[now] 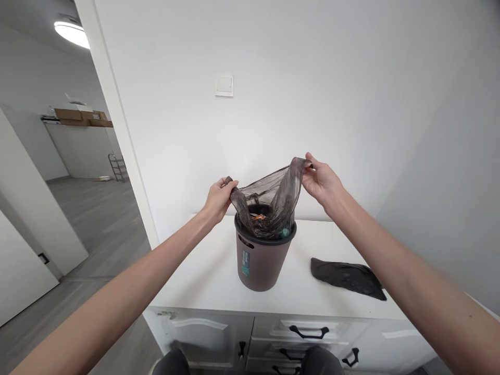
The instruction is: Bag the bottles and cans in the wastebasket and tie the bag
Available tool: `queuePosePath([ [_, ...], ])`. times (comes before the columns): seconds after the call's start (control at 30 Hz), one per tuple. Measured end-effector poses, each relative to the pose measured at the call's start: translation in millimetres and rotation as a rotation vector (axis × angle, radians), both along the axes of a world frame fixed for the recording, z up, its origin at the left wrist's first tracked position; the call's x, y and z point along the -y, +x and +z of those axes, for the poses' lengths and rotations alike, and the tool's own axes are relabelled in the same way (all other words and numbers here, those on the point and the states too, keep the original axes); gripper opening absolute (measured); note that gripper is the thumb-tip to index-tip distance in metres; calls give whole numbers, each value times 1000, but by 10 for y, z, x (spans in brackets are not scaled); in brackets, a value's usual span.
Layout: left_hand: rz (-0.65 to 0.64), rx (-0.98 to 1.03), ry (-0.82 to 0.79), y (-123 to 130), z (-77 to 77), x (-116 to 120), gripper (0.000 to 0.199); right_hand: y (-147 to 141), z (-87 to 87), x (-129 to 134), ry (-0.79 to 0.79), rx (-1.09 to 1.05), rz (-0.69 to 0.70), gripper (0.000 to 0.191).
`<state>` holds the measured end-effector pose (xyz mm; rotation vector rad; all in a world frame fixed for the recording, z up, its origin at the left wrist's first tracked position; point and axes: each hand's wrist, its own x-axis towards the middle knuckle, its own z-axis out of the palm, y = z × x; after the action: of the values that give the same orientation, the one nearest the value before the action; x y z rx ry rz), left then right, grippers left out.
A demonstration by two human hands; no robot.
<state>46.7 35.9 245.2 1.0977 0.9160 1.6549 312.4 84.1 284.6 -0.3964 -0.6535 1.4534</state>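
1. Fingers of the left hand point(219, 199) pinch one edge of the thin bag point(287, 195); those of the right hand point(323, 182) grip another edge, held higher; a tight pinch on such flimsy film could tear it.
2. Between the hands, the bag opens above the bin point(260, 265), its lower part inside; uneven pull could tilt the load and spill the rubbish point(258, 217) near the rim.
3. Upright on the white cabinet top point(203, 260), the bin has neither hand on it; if the bag snagged or clung inside, a lift might drag or tip it.
4. Beside the bin, towards the right arm, lies dark folded plastic point(346, 277); a low sweep of that arm could knock it off.
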Motion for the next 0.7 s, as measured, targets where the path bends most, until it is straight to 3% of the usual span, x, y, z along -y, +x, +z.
queuePosePath([
  [0.17, 12, -8, -20, -16, -25, -28, 28, -115, 78, -119, 37, 9, -12, 19],
  [0.33, -2, -23, -86, 2, -107, -39, 26, -405, 105, -254, 50, 41, -33, 26],
  [0.47, -38, -38, -113, -6, -165, -17, 27, -633, 178, -236, 50, 42, 9, 19],
  [0.7, -72, -30, -116, 33, -308, 14, 25, -911, 153, -203, 47, 71, 11, 32],
])
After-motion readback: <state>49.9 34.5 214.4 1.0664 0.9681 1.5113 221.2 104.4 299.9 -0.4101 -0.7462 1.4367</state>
